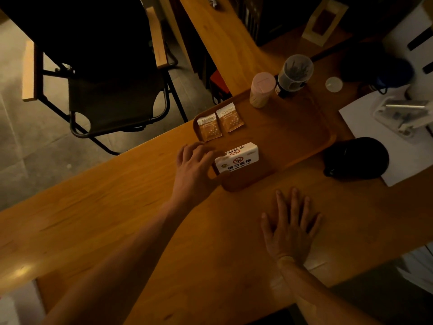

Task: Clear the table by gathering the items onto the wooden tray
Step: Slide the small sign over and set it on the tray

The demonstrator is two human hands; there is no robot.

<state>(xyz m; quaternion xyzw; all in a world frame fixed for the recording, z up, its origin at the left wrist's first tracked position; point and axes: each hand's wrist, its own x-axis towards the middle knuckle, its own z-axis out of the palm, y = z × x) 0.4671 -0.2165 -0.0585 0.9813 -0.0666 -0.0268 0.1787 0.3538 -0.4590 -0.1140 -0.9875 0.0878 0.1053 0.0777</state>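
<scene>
The wooden tray (302, 134) lies on the table (145, 221). On it are two brown sugar sachets (220, 121) at the far left corner, a white no-smoking sign block (237, 158) near the front left, a pink cup (262, 89) and a clear lidded jar (296, 71) at the back. My left hand (193, 167) hovers at the tray's left edge, fingers loosely spread just beside the sign block, holding nothing. My right hand (290, 226) rests flat on the table in front of the tray, fingers straight.
A black round object (356, 158) sits right of the tray, partly on white paper (384, 137). A small clear lid (334, 84) lies behind the tray. A folding chair (105, 73) stands beyond the table's far left edge. Dark clutter fills the right rear.
</scene>
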